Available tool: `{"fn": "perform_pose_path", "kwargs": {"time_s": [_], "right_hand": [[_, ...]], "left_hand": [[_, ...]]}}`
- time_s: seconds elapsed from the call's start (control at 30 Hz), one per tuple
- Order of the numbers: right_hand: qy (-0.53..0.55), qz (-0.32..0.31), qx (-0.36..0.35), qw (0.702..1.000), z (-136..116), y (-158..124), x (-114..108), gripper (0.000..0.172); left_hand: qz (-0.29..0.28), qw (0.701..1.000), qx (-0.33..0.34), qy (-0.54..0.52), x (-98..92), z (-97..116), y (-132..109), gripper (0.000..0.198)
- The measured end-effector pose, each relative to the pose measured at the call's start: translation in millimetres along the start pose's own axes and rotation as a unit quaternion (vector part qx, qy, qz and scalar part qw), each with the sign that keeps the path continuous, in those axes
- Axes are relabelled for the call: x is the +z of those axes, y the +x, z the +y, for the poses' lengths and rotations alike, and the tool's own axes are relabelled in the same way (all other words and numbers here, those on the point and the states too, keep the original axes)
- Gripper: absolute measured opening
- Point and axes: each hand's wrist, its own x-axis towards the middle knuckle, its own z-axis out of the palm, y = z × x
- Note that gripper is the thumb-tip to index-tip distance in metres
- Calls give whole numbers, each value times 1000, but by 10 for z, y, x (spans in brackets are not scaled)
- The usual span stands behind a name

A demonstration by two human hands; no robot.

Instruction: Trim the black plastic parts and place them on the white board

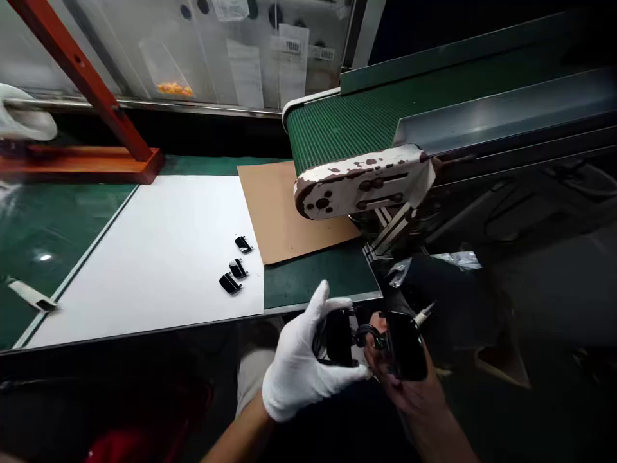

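So the bench was a dark green work table (313,280) with a metal-trimmed edge, mostly covered by a big matte white sheet (159,257), and a flat brown cardboard sheet (289,228) sat right beside it, partly under the end of a ribbed green conveyor belt (342,132). That conveyor's white-painted end plate (359,183) was chipped badly, brown showing through. Three small glossy black rectangular pieces (238,268) lay near the white sheet's right edge. Over on the left stood an orange-red beam frame (80,67) with a thick white roll (31,119) next to it, and the floor was pretty dark.

Writing-wise, the translucent plastic panels (202,51) at the back had white paper labels (292,45) with barcodes, print too small to read, plus a cluster of little orange bits (174,89) lower down. Couldn't make out any brand.

As for the hands, the white-gloved left hand (301,360) had its fingers and thumb clamped around one end of a shiny black two-ended assembly (409,346), the bare right hand (413,393) gripped the other end from behind, and the whole thing was just off the table's front edge
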Motion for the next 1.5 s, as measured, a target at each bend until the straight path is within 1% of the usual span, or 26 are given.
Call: {"fn": "perform_pose_path", "kwargs": {"time_s": [0.13,0.4,0.53,0.67,0.77,0.9,1.07,1.17,1.23,1.33,1.43,1.5], "right_hand": [[-7,-21,1,1000,-9,-19,16,27],[-2,-55,-10,998,-41,-49,26,24],[14,-55,-8,998,-33,-58,19,21],[38,-56,-1,998,7,-30,-25,20],[55,-64,9,996,35,-2,-62,19],[79,-88,38,992,65,11,-75,18],[92,-120,90,984,136,-12,-53,27],[86,-117,96,985,162,-22,-46,31],[77,-107,89,987,163,-24,-53,29],[53,-83,69,993,147,-28,-83,25],[11,-64,42,997,105,-35,-114,26],[-18,-69,31,997,60,-35,-117,30]], "left_hand": [[-11,1000,14,9,-5,20,-1,106],[-5,999,46,27,-31,-3,-4,105],[-5,999,42,22,-16,33,-7,104],[6,999,21,45,3,111,-5,106],[16,997,14,69,8,167,-12,110],[9,997,27,78,11,209,-31,119],[2,998,25,57,26,218,-23,123],[6,999,18,46,28,193,-16,125],[3,999,16,43,17,174,-16,125],[-18,999,-1,50,-29,175,-5,122],[-63,995,-21,71,-110,219,36,115],[-101,989,-15,111,-171,260,76,112]]}}
